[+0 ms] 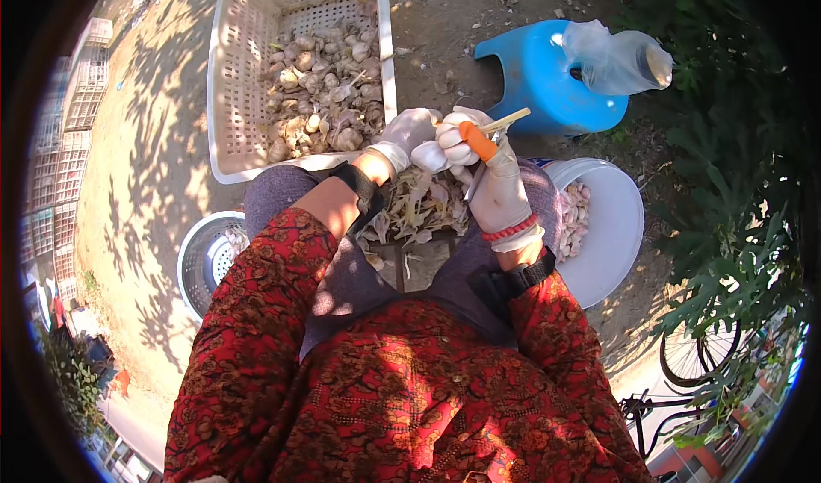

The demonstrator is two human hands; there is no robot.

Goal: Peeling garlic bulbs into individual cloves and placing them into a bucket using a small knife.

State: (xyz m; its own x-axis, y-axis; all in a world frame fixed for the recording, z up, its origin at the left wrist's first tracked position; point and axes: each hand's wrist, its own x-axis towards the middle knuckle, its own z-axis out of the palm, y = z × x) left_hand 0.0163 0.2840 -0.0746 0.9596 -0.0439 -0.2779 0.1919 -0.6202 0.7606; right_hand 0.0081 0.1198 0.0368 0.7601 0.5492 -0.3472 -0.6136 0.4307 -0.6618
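A whitish garlic bulb [457,143] with a cut pale stem [507,121] is held between my two hands above my knees. My left hand [412,130], in a thin whitish glove, grips it from the left; its fingertips are partly hidden. White garlic skin [430,156] hangs below those fingers. My right hand [503,191], gloved too, presses an orange-covered thumb [478,142] against the bulb. Something thin and shiny shows beside the right palm, too unclear to name. Dry garlic husks [417,207] lie heaped between my knees.
A white plastic crate [240,98] of garlic bulbs [321,85] stands ahead to the left. At right is a white bucket [606,233] with loose cloves [573,220]. A blue stool [539,72] bears a plastic bag [603,60]. A metal colander [199,258] sits left; leafy branches [725,162] hang right.
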